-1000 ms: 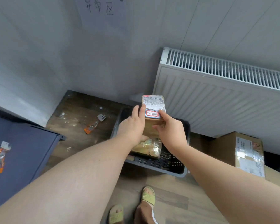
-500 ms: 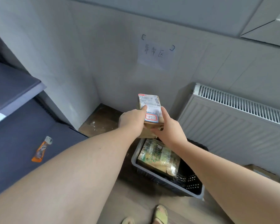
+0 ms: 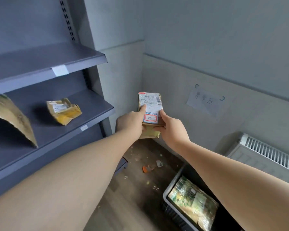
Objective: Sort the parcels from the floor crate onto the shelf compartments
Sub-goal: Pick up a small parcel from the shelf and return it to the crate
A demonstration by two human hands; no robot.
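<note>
A small brown parcel [image 3: 151,104] with a white shipping label is held upright in front of me at chest height. My left hand [image 3: 129,121] grips its left side with the forefinger on the label. My right hand [image 3: 171,129] grips its right side with the thumb on the label. The dark floor crate [image 3: 173,212] stands at the lower right and holds a clear-wrapped green and yellow parcel [image 3: 193,200]. The grey shelf unit [image 3: 70,130] is on my left. A crumpled yellow parcel [image 3: 63,110] and a brown cardboard parcel [image 3: 12,117] lie on its middle shelf.
A white radiator [image 3: 267,155] hangs on the right wall. A paper sign [image 3: 205,100] is stuck on the wall ahead. Orange and white scraps [image 3: 150,166] litter the wooden floor in the corner. The upper shelf [image 3: 40,60] carries a white tag on its edge.
The view has swung up and left from the crate to the shelf. Both hands have kept their hold and lifted the parcel away from the crate.
</note>
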